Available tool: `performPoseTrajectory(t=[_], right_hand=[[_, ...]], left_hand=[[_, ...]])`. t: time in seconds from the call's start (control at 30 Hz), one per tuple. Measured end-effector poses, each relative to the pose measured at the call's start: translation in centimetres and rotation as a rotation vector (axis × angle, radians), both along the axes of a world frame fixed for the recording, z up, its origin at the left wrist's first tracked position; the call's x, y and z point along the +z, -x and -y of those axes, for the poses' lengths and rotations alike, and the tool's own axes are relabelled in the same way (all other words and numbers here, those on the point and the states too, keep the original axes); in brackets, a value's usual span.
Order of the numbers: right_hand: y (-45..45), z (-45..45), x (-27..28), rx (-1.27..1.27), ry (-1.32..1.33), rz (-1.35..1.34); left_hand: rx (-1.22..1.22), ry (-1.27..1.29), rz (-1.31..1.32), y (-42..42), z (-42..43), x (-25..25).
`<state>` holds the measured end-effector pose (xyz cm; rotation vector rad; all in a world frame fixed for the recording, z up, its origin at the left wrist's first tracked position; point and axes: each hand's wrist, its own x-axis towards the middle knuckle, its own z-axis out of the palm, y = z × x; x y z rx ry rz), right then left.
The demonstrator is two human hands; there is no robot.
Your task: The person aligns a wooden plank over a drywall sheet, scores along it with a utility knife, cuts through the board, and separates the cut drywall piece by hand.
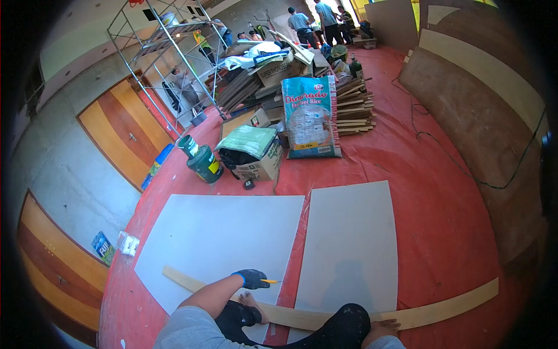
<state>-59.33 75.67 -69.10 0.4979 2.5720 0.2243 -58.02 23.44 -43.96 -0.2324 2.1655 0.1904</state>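
My left hand [253,278], in a dark glove with a blue cuff, is closed around a slim yellow utility knife [271,281] whose thin tip points right. It is above the large white board [226,232] on the floor, near that board's right edge. A long, pale wooden strip [302,317] lies across this board and a narrower white board [351,244] to its right. My bare right hand [383,328] rests on the strip beside my knee, fingers stretched out and partly hidden. One bare foot [253,306] is by the strip.
Red sheeting [430,232] covers the floor. Ahead are a rice sack [311,119], a cardboard box [261,163], a green bucket [204,163] and stacked timber [356,107]. Scaffolding [180,52] stands at back left. Large brown panels [465,116] and a black cable [459,166] are right. Several people work behind.
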Motion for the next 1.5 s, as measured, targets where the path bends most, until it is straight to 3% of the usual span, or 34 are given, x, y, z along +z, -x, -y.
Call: performPoseTrajectory(t=[0.8, 1.13, 1.2, 1.33, 1.43, 1.5], right_hand=[[-0.2, -0.1, -0.4, -0.036, -0.023, -0.029], [-1.4, 0.1, -2.6, -0.103, -0.048, -0.163], [-1.7, -0.7, -2.6, 0.016, -0.018, -0.067], [-1.6, -2.4, 2.8, 0.255, 0.044, 0.126], [-2.0, 0.7, -0.9, -0.086, -0.045, -0.145], [-1.6, 0.7, -0.3, -0.077, -0.060, -0.084]], left_hand=[[-0.034, -0.003, -0.032, -0.2, 0.1, -0.3], [-0.063, -0.014, -0.045, -0.4, 0.3, -1.1], [-0.060, -0.025, -0.033, -0.6, 0.6, -1.8], [-0.048, -0.045, -0.029, -0.9, 0.3, -2.1], [0.015, -0.074, -0.049, -1.1, -0.5, -1.9], [0.022, -0.081, -0.044, -1.1, -1.3, -1.3]])
